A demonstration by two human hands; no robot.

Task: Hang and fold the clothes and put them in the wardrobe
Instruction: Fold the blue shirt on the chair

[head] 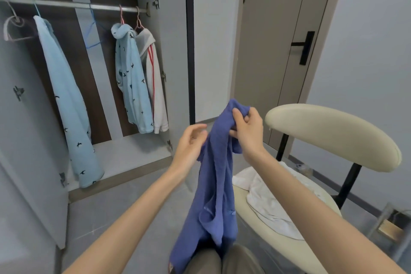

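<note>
A blue-violet garment (pixel 214 196) hangs bunched in front of me. My right hand (pixel 246 129) grips its top end. My left hand (pixel 191 142) is beside the cloth at its left edge, fingers loosely curled and touching it; a grip is not plain. A white garment (pixel 269 198) lies on the cream chair seat (pixel 242 207) to the right. The open wardrobe (pixel 124 153) at left has a rail (pixel 73 4) with a light blue patterned garment (pixel 69 104), another light blue one (pixel 131 78) and a white one with red stripes (pixel 156 82).
An empty blue hanger (pixel 93 33) and a pink hanger (pixel 15 29) hang on the rail. The chair's cream backrest (pixel 331 135) is at right, with a closed door (pixel 284 51) behind it. A wardrobe door (pixel 29 140) stands open at left.
</note>
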